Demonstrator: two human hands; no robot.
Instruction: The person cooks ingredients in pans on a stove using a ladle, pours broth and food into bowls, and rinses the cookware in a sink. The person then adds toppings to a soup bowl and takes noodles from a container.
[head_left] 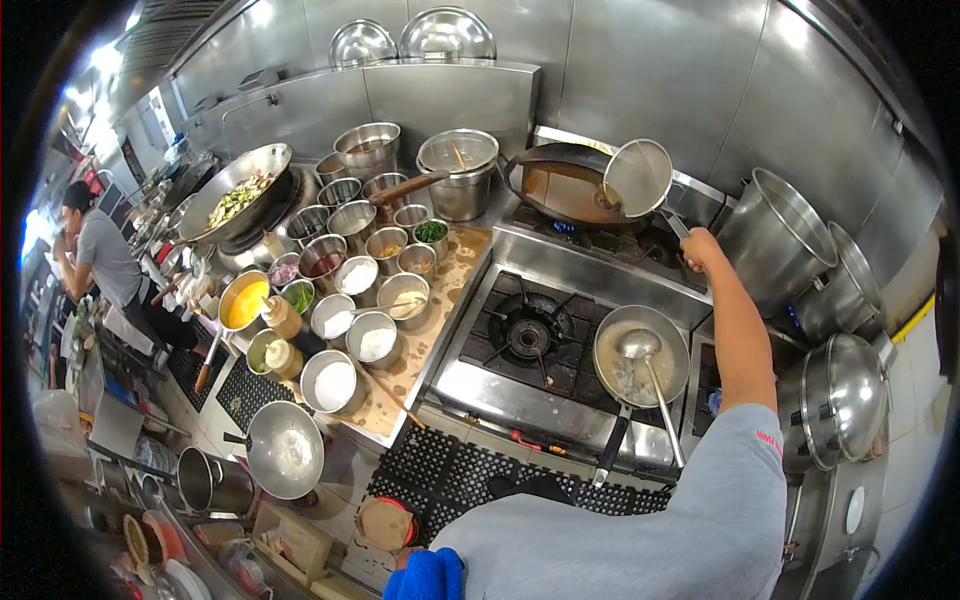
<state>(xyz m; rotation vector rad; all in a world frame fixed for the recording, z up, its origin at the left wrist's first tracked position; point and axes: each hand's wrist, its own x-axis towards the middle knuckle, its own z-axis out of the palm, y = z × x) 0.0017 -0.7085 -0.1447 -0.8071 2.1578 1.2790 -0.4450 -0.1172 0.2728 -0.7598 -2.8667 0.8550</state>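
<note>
At the back right of the stove, my right hand [704, 250] is closed around the handle of a round mesh strainer [642, 172]. The strainer is tilted up over the right side of a dark wok [548, 210], whose brown liquid [560, 188] sits above a blue flame. Nearer to me, a frying pan [672, 334] rests on the front right burner with pale, cloudy contents. A metal ladle [640, 345] lies in that pan, its handle leaning over the front rim. My left hand does not show.
Left of the stove, several metal containers [331, 384] of seasonings crowd a counter [447, 300]. Squeeze bottles [284, 358] stand at its edge. Tall stockpots [772, 240] are on the right. A front burner [528, 340] bears no pan. Far left, another person [105, 260] stands near a large wok [270, 165] of food.
</note>
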